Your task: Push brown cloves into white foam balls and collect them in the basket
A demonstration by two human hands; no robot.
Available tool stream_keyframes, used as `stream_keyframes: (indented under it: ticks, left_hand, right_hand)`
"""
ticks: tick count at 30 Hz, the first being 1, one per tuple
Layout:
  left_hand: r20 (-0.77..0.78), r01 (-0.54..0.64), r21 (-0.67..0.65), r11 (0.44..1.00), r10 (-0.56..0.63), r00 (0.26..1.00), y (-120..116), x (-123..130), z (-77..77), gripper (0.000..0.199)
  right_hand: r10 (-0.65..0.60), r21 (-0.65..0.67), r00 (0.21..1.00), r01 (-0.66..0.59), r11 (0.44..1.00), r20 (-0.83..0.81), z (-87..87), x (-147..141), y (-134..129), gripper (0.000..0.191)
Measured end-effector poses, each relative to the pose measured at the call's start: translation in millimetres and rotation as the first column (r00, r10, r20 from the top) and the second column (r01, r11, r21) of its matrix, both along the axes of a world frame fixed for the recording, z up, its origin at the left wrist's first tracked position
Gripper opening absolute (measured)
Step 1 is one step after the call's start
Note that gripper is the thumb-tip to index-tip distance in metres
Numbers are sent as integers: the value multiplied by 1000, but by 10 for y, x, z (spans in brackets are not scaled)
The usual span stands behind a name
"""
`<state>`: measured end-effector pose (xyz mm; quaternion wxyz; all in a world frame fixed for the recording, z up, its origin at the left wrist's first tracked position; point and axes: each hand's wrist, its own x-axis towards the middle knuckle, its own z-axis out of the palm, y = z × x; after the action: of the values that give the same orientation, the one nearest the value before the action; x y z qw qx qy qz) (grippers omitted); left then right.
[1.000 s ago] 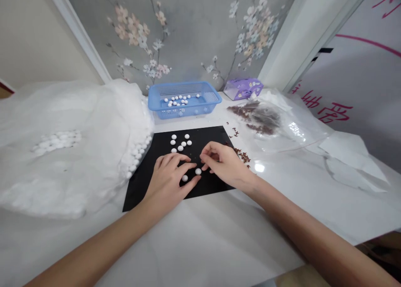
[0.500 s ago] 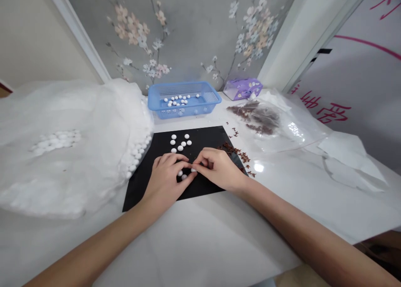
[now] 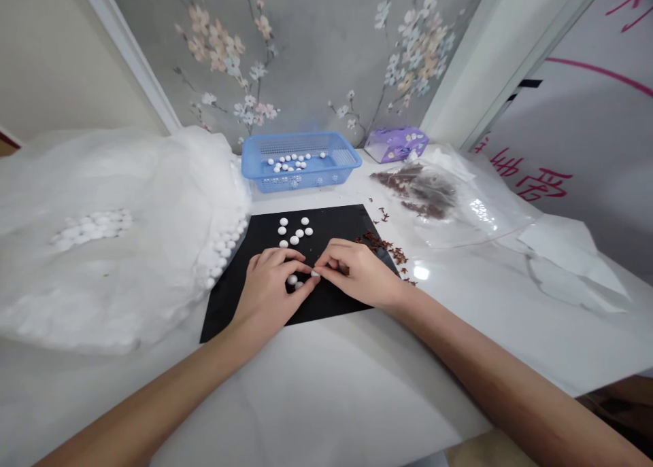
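Observation:
On a black mat (image 3: 229, 300), a small white ball (image 3: 315, 273) sits between the thumb and index fingertips of my left hand (image 3: 269, 283). My right hand (image 3: 358, 271) is closed in a pinch against the same ball from the right; anything tiny between its fingertips is hidden. Two more white balls (image 3: 292, 280) lie under the arch of my left hand. Beyond my fingers, several loose white balls (image 3: 299, 234) rest on the mat. Small brown star-shaped pieces (image 3: 394, 251) are scattered along the mat's right edge, near my right wrist.
A large clear bag of white balls (image 3: 127, 263) bulges at the left. Behind the mat stands a blue basket (image 3: 300, 181) with several balls inside. To the right are a plastic bag of brown pieces (image 3: 428, 195), a purple packet (image 3: 396, 144) and white tissue (image 3: 571, 263).
Both hands stay almost in place, fingertips still meeting at the ball. The view has shifted very slightly; nothing has visibly been let go.

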<state>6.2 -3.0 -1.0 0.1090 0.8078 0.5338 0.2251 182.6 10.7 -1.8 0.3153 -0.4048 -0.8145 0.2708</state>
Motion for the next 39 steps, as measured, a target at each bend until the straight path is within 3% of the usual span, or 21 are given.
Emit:
stream_keyframes:
  ticks: [23,28,32,35,39]
  left_hand:
    - [-9,11,-11,1000,-11,1000,-3,-2,1,15]
    - [-7,21,6,1000,-21,1000,-11,-10,-12,15]
    - [9,13,7,1000,-13,1000,-11,-8,-13,14]
    - [31,3,6,1000,-3,1000,-5,-4,-15,13]
    - [45,-7,25,1000,6,999,-16,-6,-24,13]
  right_hand:
    - [129,8,992,-129,992,2,43,40,-19,13]
    - [117,-50,993,-115,992,29,38,36,-25,13]
    - [116,-168,993,-115,979,-1,70,57,-10,16]
    - [41,-285,994,-67,956,-96,95,77,28,17]
    - [-234,-317,957,171,933,-172,40,69,129,17]
